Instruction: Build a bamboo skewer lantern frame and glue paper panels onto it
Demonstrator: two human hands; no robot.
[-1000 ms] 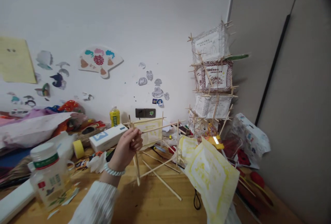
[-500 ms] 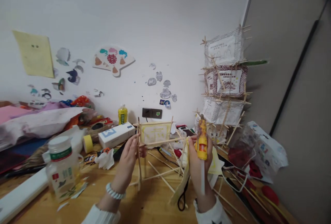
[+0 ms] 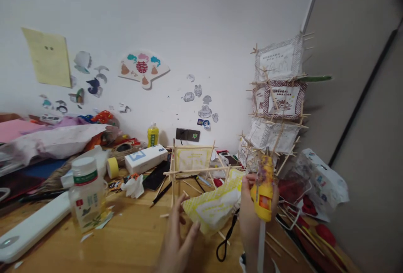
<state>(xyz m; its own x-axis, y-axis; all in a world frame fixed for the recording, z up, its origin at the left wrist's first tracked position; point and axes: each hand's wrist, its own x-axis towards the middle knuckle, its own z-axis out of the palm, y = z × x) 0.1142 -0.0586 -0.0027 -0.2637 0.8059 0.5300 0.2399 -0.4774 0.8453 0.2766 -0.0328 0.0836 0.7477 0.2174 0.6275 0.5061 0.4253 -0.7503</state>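
My right hand grips a yellow hot glue gun, its nozzle up and a pale glue stick out of the back. The same hand's fingers touch the right end of a yellow-patterned paper sheet, which hangs tilted over the table. At the sheet's left corner my left hand, blurred, has its thumb and fingers apart; whether it touches the paper I cannot tell. Behind the sheet stands a frame of thin wooden sticks with a similar yellow-bordered paper panel on its far side.
A tall stick-and-paper tower rises at the back right. To the left are a white-capped bottle, a white box, yellow tape and a long white object. A black cord loop hangs by my right wrist.
My left hand has let go of the stick frame and come down to the paper sheet's left corner. My right hand has shifted right with the glue gun, and the sheet now faces me, spread out.
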